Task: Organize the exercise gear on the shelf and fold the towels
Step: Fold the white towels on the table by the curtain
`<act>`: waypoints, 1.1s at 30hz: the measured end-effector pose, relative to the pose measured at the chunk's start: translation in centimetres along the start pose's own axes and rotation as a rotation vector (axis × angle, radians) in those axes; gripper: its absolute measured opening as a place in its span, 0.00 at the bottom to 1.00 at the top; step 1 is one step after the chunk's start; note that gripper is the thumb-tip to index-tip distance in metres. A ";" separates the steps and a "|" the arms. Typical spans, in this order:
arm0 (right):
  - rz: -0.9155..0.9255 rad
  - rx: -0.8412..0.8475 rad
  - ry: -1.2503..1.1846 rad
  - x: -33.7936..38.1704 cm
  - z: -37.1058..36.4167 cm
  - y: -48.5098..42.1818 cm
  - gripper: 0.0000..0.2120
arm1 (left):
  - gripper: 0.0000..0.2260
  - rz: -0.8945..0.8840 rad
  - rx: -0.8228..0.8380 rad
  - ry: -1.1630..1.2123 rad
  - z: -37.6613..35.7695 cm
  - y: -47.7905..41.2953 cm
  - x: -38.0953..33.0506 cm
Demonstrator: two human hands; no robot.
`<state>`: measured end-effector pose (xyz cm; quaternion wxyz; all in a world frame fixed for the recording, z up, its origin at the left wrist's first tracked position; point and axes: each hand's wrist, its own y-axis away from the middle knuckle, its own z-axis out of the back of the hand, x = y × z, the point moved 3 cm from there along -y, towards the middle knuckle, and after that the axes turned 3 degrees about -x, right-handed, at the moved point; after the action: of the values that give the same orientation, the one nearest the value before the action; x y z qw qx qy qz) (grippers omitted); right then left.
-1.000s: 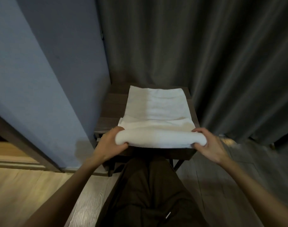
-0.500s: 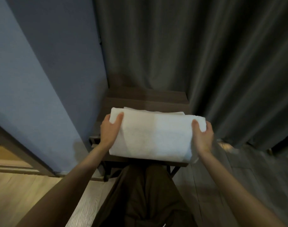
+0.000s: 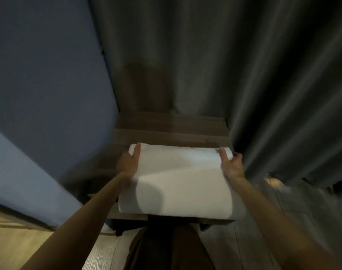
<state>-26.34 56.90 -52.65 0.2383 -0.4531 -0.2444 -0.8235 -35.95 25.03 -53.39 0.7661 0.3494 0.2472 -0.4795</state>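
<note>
A white towel (image 3: 178,180), folded into a thick rectangle, lies on the dark wooden shelf top (image 3: 172,127). My left hand (image 3: 128,162) grips the towel's far left corner, thumb on top. My right hand (image 3: 231,163) grips the far right corner the same way. The towel's near edge hangs slightly past the shelf's front edge. The frame is blurred by motion.
A blue wall (image 3: 39,94) stands close on the left. Dark grey curtains (image 3: 244,75) hang behind and to the right of the shelf. My dark trousers (image 3: 166,248) show below, above a pale wooden floor (image 3: 20,240).
The near rolled edge of the towel was carried over the flat part, making a folded stack. Both hands moved from the near edge to the far corners.
</note>
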 end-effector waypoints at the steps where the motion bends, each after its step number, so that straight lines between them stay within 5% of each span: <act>1: 0.027 -0.006 0.060 -0.7 -0.2 0.2 0.30 | 0.33 -0.001 -0.011 -0.004 -0.3 -0.1 0.2; 6: 0.210 -0.053 0.167 -0.4 -0.1 1.4 0.29 | 0.32 -0.002 0.029 0.085 -0.4 -0.4 0.1; 13: 0.043 0.173 0.256 -1.7 1.8 2.9 0.43 | 0.29 0.159 0.189 0.276 0.9 2.0 2.2; 20: 0.156 0.017 0.194 1.4 3.6 1.6 0.38 | 0.24 -0.088 0.168 0.423 2.6 2.5 -1.8; 26: 0.067 0.065 0.409 -1.1 2.3 1.6 0.38 | 0.27 -0.017 0.160 0.060 -0.5 1.6 0.1; 30: 0.524 -0.182 0.572 0.1 1.9 2.8 0.32 | 0.27 -0.135 -0.061 -0.157 0.2 2.1 0.3; 33: 0.900 -0.097 0.593 2.3 0.0 3.2 0.25 | 0.24 -0.422 -0.145 -0.074 1.0 4.8 0.3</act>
<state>-25.52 54.08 -50.06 0.6050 -0.2718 0.0897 -0.7430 -31.42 25.49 -51.57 0.6806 0.2160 0.3202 -0.6226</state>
